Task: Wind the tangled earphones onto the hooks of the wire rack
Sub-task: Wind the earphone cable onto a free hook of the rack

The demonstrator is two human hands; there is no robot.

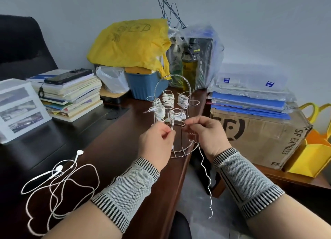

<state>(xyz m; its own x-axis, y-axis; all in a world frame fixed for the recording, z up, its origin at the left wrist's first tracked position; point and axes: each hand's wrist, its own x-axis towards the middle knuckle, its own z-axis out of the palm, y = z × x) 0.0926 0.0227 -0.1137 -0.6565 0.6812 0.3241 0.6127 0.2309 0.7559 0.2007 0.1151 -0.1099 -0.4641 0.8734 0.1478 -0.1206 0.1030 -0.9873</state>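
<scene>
Both hands up at the wire rack, which stands just beyond the knuckles, four hooks wrapped in white cord. Left hand pinches a white earphone cable at the rack's front upright. Right hand pinches the same cable; its tail dangles below the wrist (off the desk edge). Tangled earphones lie left of the left forearm.

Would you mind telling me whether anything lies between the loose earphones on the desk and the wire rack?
Nothing visible does: bare desk separates the loose earphones from the wire rack. Both hands, left hand and right hand, pinch another cable at the rack.
</scene>
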